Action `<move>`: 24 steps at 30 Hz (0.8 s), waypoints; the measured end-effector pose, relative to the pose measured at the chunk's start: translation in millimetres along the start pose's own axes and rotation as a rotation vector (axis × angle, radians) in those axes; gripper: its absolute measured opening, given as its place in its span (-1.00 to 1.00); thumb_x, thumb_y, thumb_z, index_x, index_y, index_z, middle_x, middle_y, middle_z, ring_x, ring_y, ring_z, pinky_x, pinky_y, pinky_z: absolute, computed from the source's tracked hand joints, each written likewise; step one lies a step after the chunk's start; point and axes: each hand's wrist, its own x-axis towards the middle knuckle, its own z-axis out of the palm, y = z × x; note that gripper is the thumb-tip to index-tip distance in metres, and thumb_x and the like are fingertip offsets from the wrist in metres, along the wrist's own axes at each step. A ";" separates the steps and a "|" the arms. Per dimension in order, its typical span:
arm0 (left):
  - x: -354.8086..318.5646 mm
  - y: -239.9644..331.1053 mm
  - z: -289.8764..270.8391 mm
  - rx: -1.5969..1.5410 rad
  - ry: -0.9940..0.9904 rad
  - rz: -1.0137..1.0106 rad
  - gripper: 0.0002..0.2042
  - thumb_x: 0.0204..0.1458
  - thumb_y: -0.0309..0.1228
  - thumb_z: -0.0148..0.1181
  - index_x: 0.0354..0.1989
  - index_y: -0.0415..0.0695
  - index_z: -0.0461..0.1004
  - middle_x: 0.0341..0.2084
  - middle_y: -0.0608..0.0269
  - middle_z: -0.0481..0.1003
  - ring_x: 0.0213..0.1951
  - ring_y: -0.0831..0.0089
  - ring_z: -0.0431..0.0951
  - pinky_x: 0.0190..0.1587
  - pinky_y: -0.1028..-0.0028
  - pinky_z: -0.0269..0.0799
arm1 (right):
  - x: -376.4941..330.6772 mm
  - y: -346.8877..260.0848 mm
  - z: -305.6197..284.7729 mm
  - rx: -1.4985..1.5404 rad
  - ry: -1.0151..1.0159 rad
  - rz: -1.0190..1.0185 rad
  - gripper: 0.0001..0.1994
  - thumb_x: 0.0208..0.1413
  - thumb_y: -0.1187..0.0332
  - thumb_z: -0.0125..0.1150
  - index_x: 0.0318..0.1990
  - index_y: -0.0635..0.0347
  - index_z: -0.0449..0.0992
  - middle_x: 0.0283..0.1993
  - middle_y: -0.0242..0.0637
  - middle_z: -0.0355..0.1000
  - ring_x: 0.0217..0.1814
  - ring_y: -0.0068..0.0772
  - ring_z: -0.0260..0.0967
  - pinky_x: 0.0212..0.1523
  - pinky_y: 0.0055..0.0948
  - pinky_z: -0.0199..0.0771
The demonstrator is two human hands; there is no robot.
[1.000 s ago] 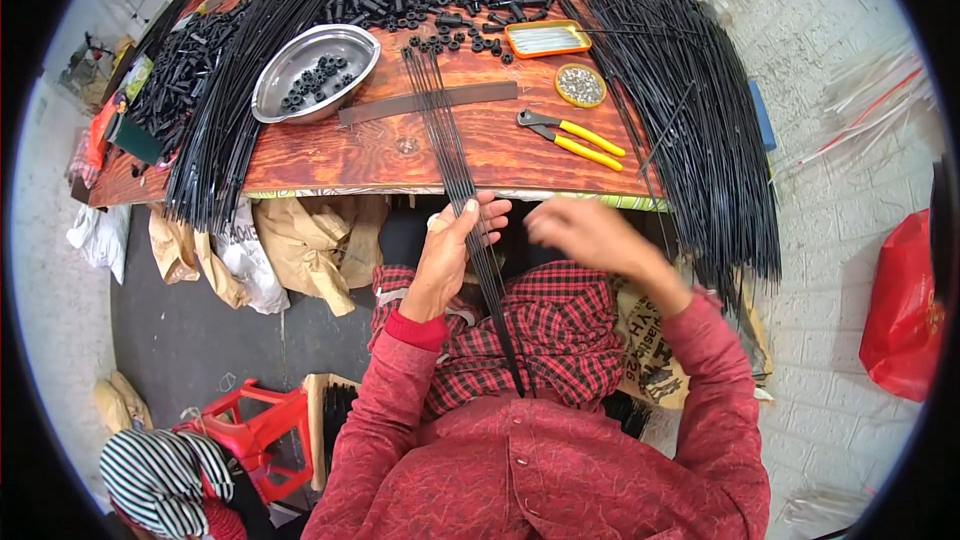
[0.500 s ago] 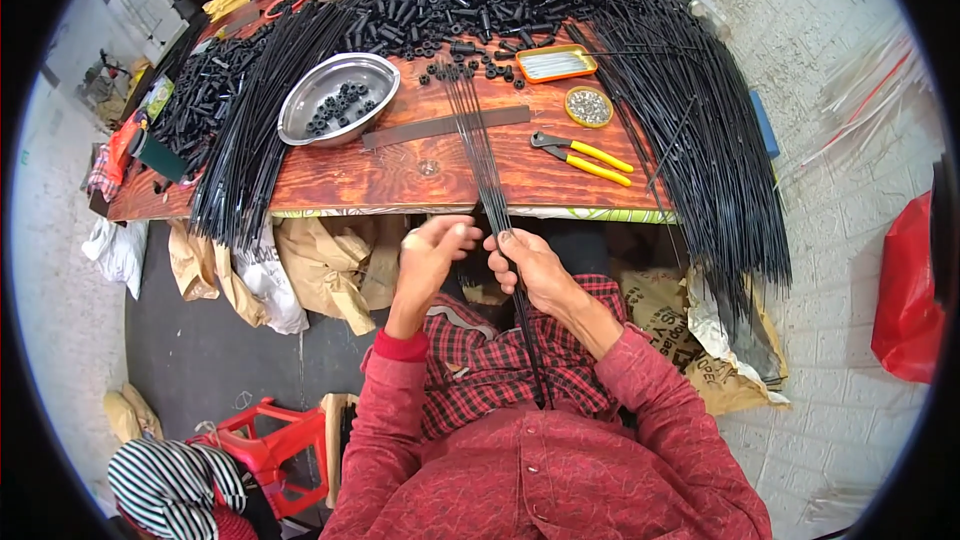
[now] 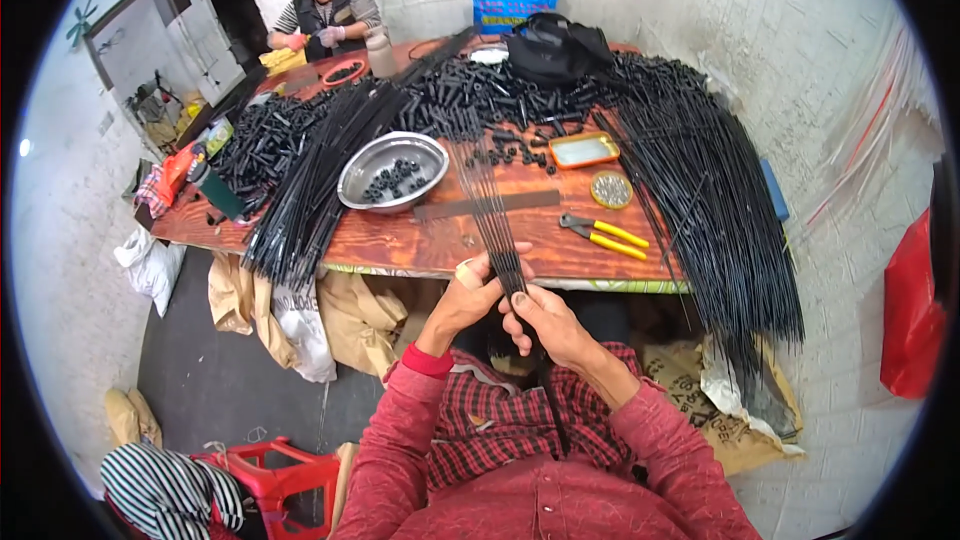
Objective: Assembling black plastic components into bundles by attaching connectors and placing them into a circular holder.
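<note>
With fingers curled and thumb pressed on top, pinches a bundle of thin black rods (image 3: 507, 270) in the right hand (image 3: 548, 322), with the lower ends running down over red-and-black checked cloth (image 3: 490, 440) and the upper lengths fanning out above the table edge. Has the left hand (image 3: 470, 298) just ahead, touching the same rods from the left, some fingers reaching behind; cannot tell whether gripping or only supporting. Faces, on the red-brown, dark-grained wood of the table (image 3: 430, 250), yellow-handled pliers (image 3: 618, 231), a flat dark strip (image 3: 530, 200) beneath the fan, a shiny oval metal bowl (image 3: 375, 150) of black ring-shaped pieces (image 3: 392, 182), a round dish (image 3: 614, 207) of small silvery bits and an orange-rimmed tray (image 3: 590, 163). Beyond, meets heaped black tubular parts (image 3: 480, 88), a soft black bag (image 3: 560, 52) and, farthest, a gloved co-worker (image 3: 342, 12)
</note>
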 end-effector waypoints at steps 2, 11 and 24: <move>3.7 2.6 -5.2 0.004 0.020 -0.016 -0.63 0.26 -0.50 0.09 0.25 -0.20 0.39 -0.15 0.31 0.57 -0.21 0.59 0.55 -0.14 0.55 0.50 | 2.7 -9.5 1.3 -0.009 -0.024 -0.012 -0.67 0.44 0.16 -0.11 -0.07 0.32 0.37 -0.43 -0.41 0.31 -0.51 -0.60 0.22 -0.50 -0.59 0.33; 4.1 11.9 12.1 0.010 0.020 -0.070 -0.70 0.27 -0.46 0.12 0.15 -0.20 0.46 -0.24 0.37 0.56 -0.29 0.64 0.53 -0.21 0.54 0.51 | 9.6 -29.5 -19.8 0.181 -0.116 0.179 -0.65 0.41 0.04 -0.03 -0.07 0.15 0.46 -0.40 -0.48 0.37 -0.52 -0.66 0.27 -0.49 -0.60 0.37; 2.9 7.1 32.2 -0.166 -0.109 -0.022 -0.49 0.22 -0.40 0.20 0.33 -0.24 0.29 0.08 0.07 0.52 0.04 0.41 0.55 0.18 0.38 0.45 | -3.4 -50.0 -40.8 0.334 -0.276 0.298 -0.60 0.41 0.24 -0.03 0.19 0.40 0.36 0.00 0.04 0.55 -0.10 -0.20 0.61 -0.09 -0.36 0.69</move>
